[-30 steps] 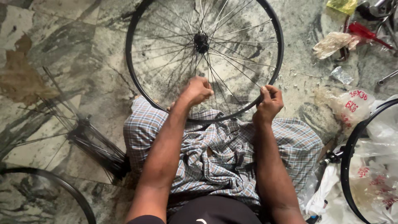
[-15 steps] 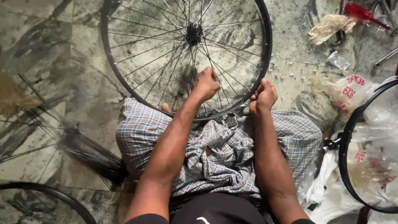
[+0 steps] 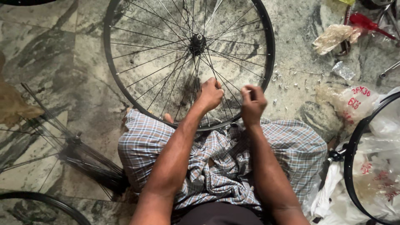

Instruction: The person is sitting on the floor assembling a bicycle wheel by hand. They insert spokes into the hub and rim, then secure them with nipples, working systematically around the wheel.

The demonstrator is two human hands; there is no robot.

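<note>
Black-rimmed bicycle wheel (image 3: 125, 89) lay flat on the marble floor (image 3: 62, 62) against the person's lap. Left hand (image 3: 210, 93) pinched a spoke (image 3: 225, 89); right hand (image 3: 252, 104) pinched something small. Steadying one spoke at a time seemed wisest.

Marble floor (image 3: 62, 62) carries wheel (image 3: 125, 96), loose spokes (image 3: 79, 154), plastic bags (image 3: 346, 104).

Person's wearing a blue-and-white checked wrap (image 3: 225, 166) bunching loosely over the lap, dark waistband showing below it, and both forearms going bare, no sleeves.
</note>
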